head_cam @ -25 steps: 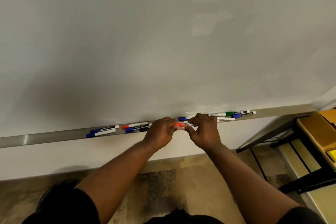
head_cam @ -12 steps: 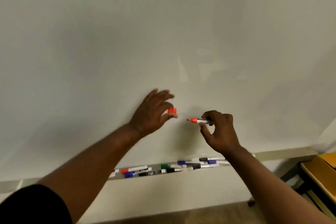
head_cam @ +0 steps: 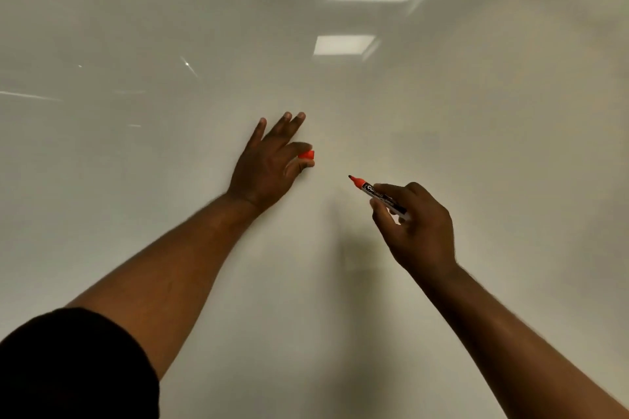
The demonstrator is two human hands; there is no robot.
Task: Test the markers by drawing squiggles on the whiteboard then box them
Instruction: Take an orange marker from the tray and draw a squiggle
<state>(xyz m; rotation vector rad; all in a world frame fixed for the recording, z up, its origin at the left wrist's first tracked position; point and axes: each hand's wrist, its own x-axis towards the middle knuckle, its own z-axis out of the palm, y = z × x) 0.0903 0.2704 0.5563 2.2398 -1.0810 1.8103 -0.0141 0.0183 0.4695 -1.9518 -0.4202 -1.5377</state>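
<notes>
Right of frame centre, the right hand point(head_cam: 417, 224) grips an uncapped red marker point(head_cam: 379, 194), its long axis slanting, tip pointing to the upper left at the whiteboard point(head_cam: 136, 27). The left hand point(head_cam: 269, 163) pinches the red cap point(head_cam: 307, 155) between thumb and forefinger, its other fingers spread.

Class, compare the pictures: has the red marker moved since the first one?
Yes. The red marker was down at the ledge of the whiteboard; now the right hand holds it well above, the ledge out of view.

Before the glossy white whiteboard point(head_cam: 476, 180), the left grip point(head_cam: 269, 167) pinches a small red plastic cap point(head_cam: 307, 155), its other fingers point(head_cam: 289, 122) straight. The right grip point(head_cam: 417, 224) holds an uncapped red cylindrical marker point(head_cam: 377, 196), tip pointing up-left.
</notes>
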